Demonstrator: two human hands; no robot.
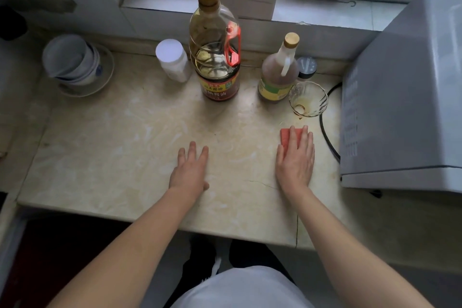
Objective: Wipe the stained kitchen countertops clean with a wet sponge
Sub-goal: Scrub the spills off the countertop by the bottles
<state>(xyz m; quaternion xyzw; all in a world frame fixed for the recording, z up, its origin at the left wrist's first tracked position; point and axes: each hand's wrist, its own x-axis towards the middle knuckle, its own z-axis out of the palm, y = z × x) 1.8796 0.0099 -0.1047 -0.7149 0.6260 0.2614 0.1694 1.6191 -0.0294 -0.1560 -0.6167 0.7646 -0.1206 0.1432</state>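
A beige marble countertop (112,147) with pale smears and yellowish stains fills the middle of the head view. My right hand (296,157) lies flat with straight fingers pressing a red sponge (286,136) onto the counter, just below a small glass bowl. Most of the sponge is hidden under the fingers. My left hand (191,167) rests flat on the bare counter to the left, fingers straight, holding nothing.
At the back stand a large soy sauce bottle (216,57), a smaller brown bottle (278,75), a white jar (172,60), a dark-lidded jar (307,66) and a glass bowl (308,102). Stacked bowls on a plate (75,62) sit far left. A grey appliance (405,97) and black cable (327,137) border the right.
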